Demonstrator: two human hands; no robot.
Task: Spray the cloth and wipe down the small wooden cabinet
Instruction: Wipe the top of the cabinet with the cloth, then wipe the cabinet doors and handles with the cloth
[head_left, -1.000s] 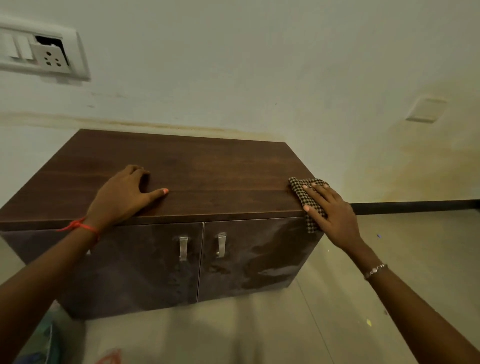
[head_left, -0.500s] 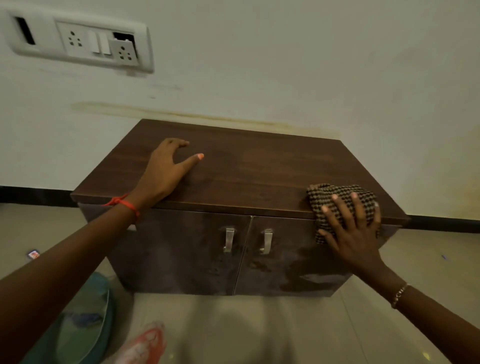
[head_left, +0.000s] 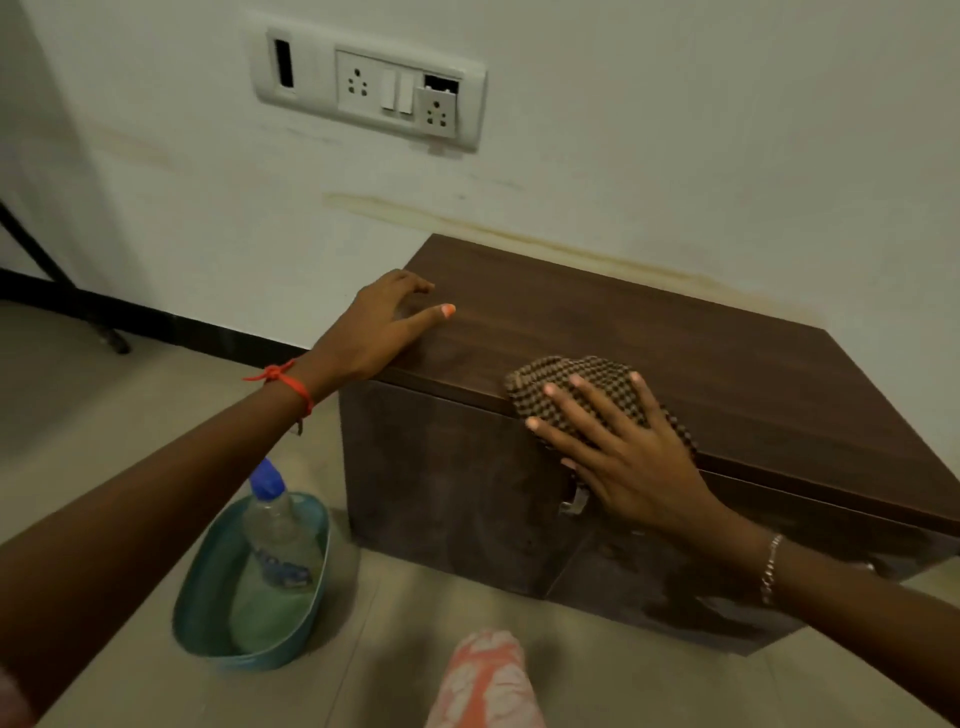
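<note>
The small dark wooden cabinet (head_left: 675, 343) stands against the wall, its two front doors shut. A brown checked cloth (head_left: 582, 376) lies over the front edge of the top, left of the middle. My right hand (head_left: 618, 457) presses flat on the cloth, fingers spread, palm hanging over the door front and hiding most of the handles. My left hand (head_left: 379, 327) rests on the cabinet's top left corner, fingers apart, holding nothing. A clear spray bottle (head_left: 278, 530) with a blue cap lies in a teal tub on the floor to the left.
The teal tub (head_left: 192, 597) sits on the tiled floor by the cabinet's left side. A white socket and switch panel (head_left: 369, 88) is on the wall above. A black metal leg (head_left: 57, 280) stands far left. My knee in pink patterned fabric (head_left: 483, 680) is at the bottom.
My right hand has slid the cloth leftward along the front edge of the top, from the right corner towards the middle. The view has swung left, revealing the tub and bottle.
</note>
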